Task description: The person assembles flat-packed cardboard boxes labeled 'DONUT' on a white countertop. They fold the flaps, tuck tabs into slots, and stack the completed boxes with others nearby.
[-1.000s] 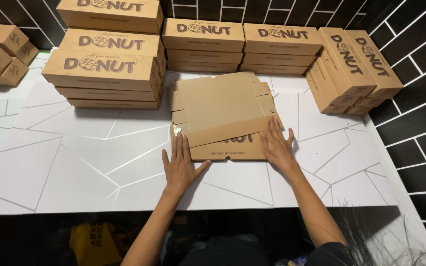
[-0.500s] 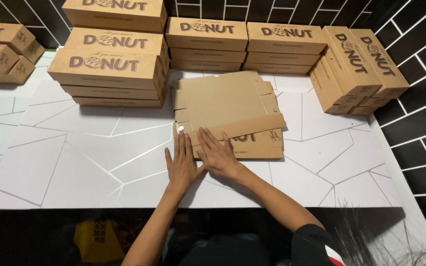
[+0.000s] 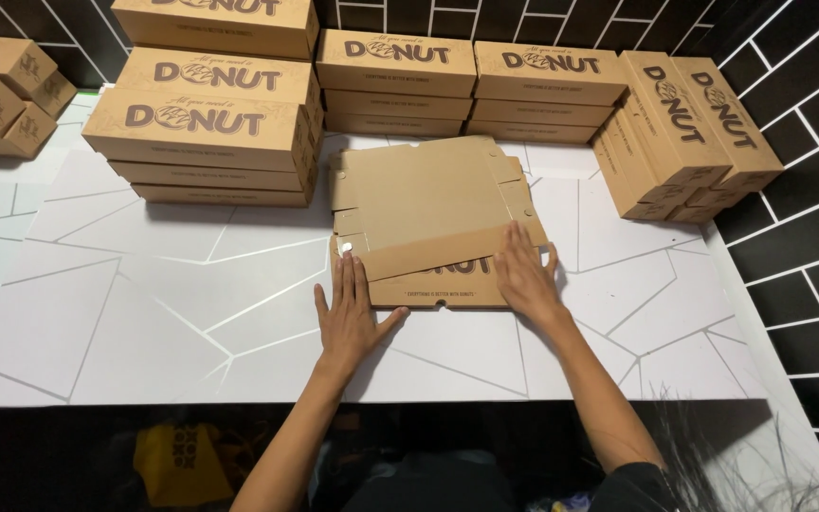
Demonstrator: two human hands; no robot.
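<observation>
Two bare hands flat on a partly folded cardboard box blank [image 3: 428, 223] near the middle of the white desk [image 3: 125, 313]. Left hand [image 3: 351, 318] palm down at the blank's near left corner, fingers [image 3: 345, 275] straight and only slightly apart, tips on the brown card, thumb spread out to the right along the near edge. Right hand [image 3: 523, 275] palm down on the near right part, fingers [image 3: 514, 242] close together and laid over a long flap folded across the printed front panel. Nothing pinched or gripped by either hand; both simply pressing down. Blank plain brown, lying flat, with creases, side tabs and notched corners showing; far half unfolded. Around it, closed brown printed boxes in piles: a tall stack [image 3: 210, 114] just left, lower stacks [image 3: 471, 85] behind, a leaning row [image 3: 684, 133] to the right, a few more [image 3: 2, 90] at far left. All shut, contents out of sight.
</observation>
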